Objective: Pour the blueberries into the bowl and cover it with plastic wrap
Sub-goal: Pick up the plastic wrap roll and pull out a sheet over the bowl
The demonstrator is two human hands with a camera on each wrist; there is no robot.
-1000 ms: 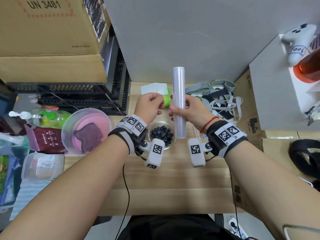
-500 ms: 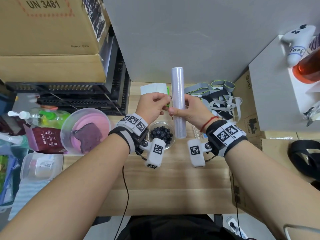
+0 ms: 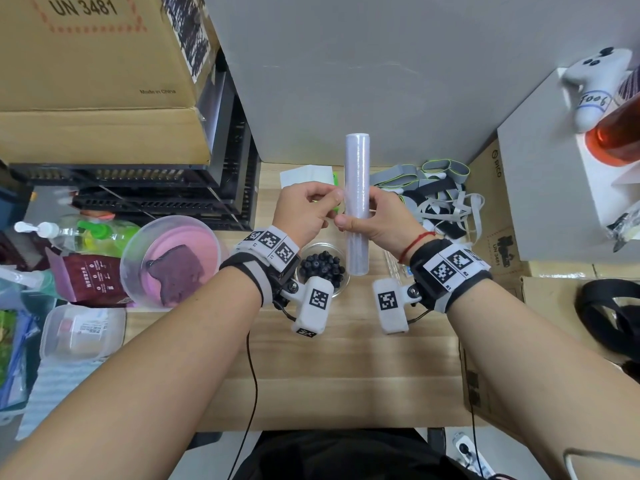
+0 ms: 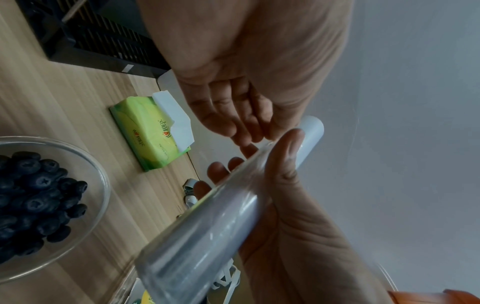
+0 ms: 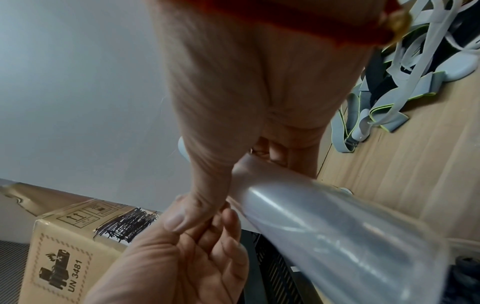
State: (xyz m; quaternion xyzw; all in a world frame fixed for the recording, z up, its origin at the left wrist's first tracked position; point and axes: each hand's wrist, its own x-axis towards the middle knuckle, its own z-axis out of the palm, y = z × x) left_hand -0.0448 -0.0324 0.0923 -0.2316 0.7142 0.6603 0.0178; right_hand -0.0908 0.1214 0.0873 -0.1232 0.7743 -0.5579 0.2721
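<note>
While the pink-lidded container (image 3: pixel 169 261) sits far left on the surface (image 3: pixel 346 358), left hand (image 3: pixel 306 213) is up beside the plastic wrap roll (image 3: pixel 356 202), fingers curled, tips at the roll's side; can't tell if they've caught the film edge. Bowl (image 3: pixel 341 289) of blueberries (image 3: pixel 322 266) sits below, half hidden by the wrist rig. Right hand (image 3: pixel 384 223) grips the roll upright, thumb across the front. Strap pile (image 3: pixel 443 192) lies right.
</note>
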